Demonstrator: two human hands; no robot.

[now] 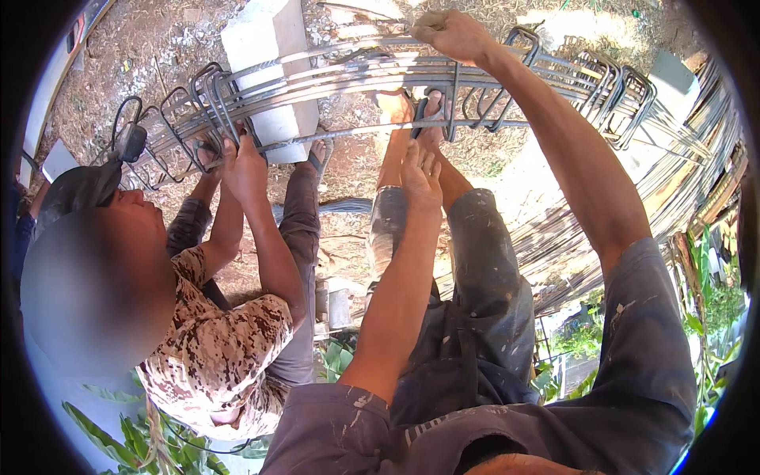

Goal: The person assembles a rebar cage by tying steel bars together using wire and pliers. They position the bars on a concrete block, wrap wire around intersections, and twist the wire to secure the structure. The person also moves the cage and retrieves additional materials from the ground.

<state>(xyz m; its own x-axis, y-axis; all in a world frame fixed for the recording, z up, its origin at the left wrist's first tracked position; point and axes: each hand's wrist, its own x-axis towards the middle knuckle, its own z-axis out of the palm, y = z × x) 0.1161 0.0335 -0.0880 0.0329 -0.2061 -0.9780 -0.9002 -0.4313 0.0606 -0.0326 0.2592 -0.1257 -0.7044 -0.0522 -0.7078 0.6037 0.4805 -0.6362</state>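
A long cage of steel rebar [348, 89] lies across in front of me, with bent square stirrups [611, 87] bunched toward its right end. My right hand [455, 36] reaches over to the far side, its fingers closed around the far bar. On the near side, just below the near bar [356, 134], is my left hand [423, 174], palm turned up and fingers stretched toward that bar. I see nothing in it. A co-worker's hand [247, 166] is at the stirrups [218, 91] on the left part of the cage.
The co-worker in a patterned shirt [214, 340] sits close on my left. A pale board [273, 71] lies beneath the cage. Long thin rods [673, 198] are piled on the right, with green plants [712, 309] beside them. My sandalled feet stand under the cage.
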